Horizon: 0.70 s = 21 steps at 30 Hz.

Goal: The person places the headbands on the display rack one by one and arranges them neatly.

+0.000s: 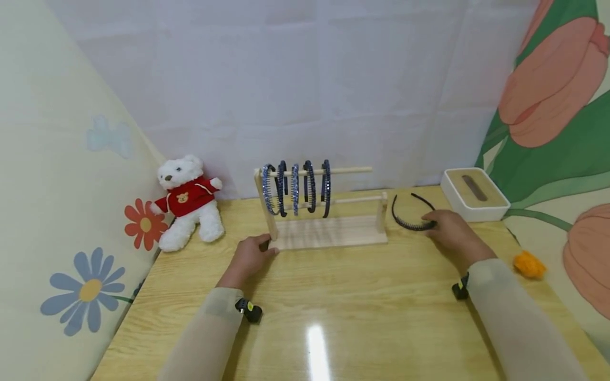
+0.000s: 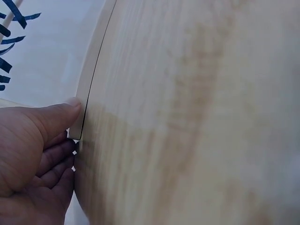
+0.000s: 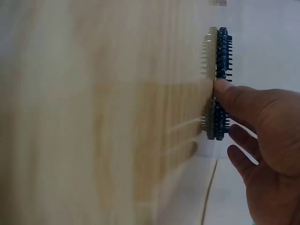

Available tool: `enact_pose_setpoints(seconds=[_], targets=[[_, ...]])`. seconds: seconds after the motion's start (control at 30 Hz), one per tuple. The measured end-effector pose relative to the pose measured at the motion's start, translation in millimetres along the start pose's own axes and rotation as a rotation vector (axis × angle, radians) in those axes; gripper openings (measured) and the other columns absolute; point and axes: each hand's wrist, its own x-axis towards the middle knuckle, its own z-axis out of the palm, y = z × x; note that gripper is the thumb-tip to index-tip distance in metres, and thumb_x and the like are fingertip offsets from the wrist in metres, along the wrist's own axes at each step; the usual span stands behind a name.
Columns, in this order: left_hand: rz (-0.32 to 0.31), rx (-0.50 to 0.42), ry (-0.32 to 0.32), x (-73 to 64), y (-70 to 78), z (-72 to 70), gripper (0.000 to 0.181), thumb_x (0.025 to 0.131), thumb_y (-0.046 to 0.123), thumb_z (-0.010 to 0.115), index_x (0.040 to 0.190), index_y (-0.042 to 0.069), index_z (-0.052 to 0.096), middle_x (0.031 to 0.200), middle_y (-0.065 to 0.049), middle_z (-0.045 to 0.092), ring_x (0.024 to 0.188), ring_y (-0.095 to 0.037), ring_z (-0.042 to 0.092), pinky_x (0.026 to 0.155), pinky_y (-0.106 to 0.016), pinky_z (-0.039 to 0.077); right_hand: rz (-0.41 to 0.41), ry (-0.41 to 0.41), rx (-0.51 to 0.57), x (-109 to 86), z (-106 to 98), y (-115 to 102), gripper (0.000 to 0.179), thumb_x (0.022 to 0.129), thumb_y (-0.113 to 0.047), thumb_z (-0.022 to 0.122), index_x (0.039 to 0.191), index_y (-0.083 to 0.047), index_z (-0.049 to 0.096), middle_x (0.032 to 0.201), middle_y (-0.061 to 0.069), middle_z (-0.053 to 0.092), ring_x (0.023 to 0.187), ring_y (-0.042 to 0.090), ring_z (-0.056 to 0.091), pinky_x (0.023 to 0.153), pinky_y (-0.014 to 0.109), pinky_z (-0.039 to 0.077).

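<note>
A wooden headband stand (image 1: 329, 233) stands on the table, with several dark, sparkly headbands (image 1: 295, 189) hanging over its upper bar near the left end. My left hand (image 1: 250, 259) grips the left front corner of the stand's base; in the left wrist view the thumb lies on the base edge (image 2: 86, 93) with the fingers curled beside it. To the right of the stand, a dark toothed headband (image 1: 411, 226) lies with its ends pointing away from me. My right hand (image 1: 448, 230) holds its right side, and the right wrist view has the thumb against the beaded band (image 3: 222, 56).
A white teddy bear in a red sweater (image 1: 183, 198) sits at the back left. At the back right is a white tissue box (image 1: 476, 209) with a wooden lid, and an orange crumpled item (image 1: 529, 264) lies near the table's right edge. White cloth (image 1: 305, 95) hangs behind.
</note>
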Motion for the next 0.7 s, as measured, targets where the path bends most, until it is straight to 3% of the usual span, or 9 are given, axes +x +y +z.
enact_pose_setpoints(seconds=[0.23, 0.33, 0.4, 0.5, 0.57, 0.6, 0.7], targets=[[-0.010, 0.004, -0.011, -0.4, 3.2, 1.9, 0.057, 0.107, 0.027, 0.073, 0.157, 0.003, 0.058, 0.157, -0.024, 0.059, 0.150, -0.045, 0.052, 0.123, -0.060, 0.045, -0.107, 0.047, -0.078, 3.6, 6.5, 6.5, 0.016, 0.100, 0.002, 0.072, 0.113, 0.006, 0.079, 0.117, 0.027, 0.076, 0.119, 0.052, 0.064, 0.112, 0.068, 0.048], [-0.014, -0.001, -0.009, 0.6, 4.5, 0.8, 0.058, 0.107, 0.027, 0.073, 0.158, 0.003, 0.057, 0.158, -0.023, 0.058, 0.151, -0.045, 0.051, 0.124, -0.060, 0.043, -0.106, 0.061, -0.063, 3.9, 9.1, 3.0, 0.016, 0.101, -0.001, 0.072, 0.114, 0.005, 0.080, 0.118, 0.027, 0.076, 0.120, 0.051, 0.063, 0.112, 0.068, 0.047], [-0.007, 0.011, -0.010, 1.1, 4.4, 0.5, 0.058, 0.108, 0.028, 0.072, 0.158, 0.003, 0.057, 0.158, -0.023, 0.059, 0.150, -0.046, 0.051, 0.123, -0.061, 0.044, -0.058, 0.065, 0.005, 2.1, 9.0, -2.1, 0.020, 0.105, -0.007, 0.070, 0.121, 0.004, 0.078, 0.126, 0.029, 0.074, 0.125, 0.052, 0.061, 0.113, 0.068, 0.047], [-0.004, 0.019, -0.010, 1.9, 4.1, 1.0, 0.058, 0.108, 0.029, 0.073, 0.157, 0.002, 0.057, 0.157, -0.024, 0.059, 0.150, -0.046, 0.052, 0.123, -0.061, 0.044, 0.042, 0.097, 0.214, -2.0, 5.6, -14.1, 0.030, 0.111, -0.017, 0.065, 0.133, 0.003, 0.073, 0.134, 0.028, 0.071, 0.126, 0.049, 0.062, 0.109, 0.064, 0.052], [-0.007, 0.020, -0.008, 2.0, 2.9, 1.5, 0.059, 0.107, 0.029, 0.073, 0.158, 0.003, 0.057, 0.157, -0.025, 0.059, 0.150, -0.047, 0.051, 0.123, -0.061, 0.044, 0.102, 0.148, 0.370, -4.5, 0.2, -23.7, 0.036, 0.114, -0.026, 0.062, 0.136, 0.001, 0.071, 0.129, 0.019, 0.075, 0.121, 0.036, 0.067, 0.104, 0.049, 0.058], [-0.012, 0.014, -0.007, 2.1, 2.2, 1.8, 0.059, 0.107, 0.029, 0.073, 0.158, 0.003, 0.058, 0.158, -0.025, 0.058, 0.150, -0.047, 0.051, 0.124, -0.061, 0.043, 0.120, 0.184, 0.481, -4.9, -2.5, -28.8, 0.036, 0.114, -0.028, 0.061, 0.134, 0.001, 0.070, 0.122, 0.013, 0.077, 0.115, 0.028, 0.070, 0.101, 0.039, 0.059], [-0.013, 0.018, -0.008, 2.2, 0.0, 2.1, 0.059, 0.107, 0.029, 0.073, 0.157, 0.003, 0.058, 0.158, -0.026, 0.058, 0.150, -0.048, 0.050, 0.124, -0.062, 0.043, 0.115, 0.273, 0.965, -4.0, -12.9, -45.5, 0.026, 0.114, -0.025, 0.060, 0.119, -0.003, 0.073, 0.103, 0.000, 0.073, 0.096, 0.010, 0.067, 0.087, 0.021, 0.056]])
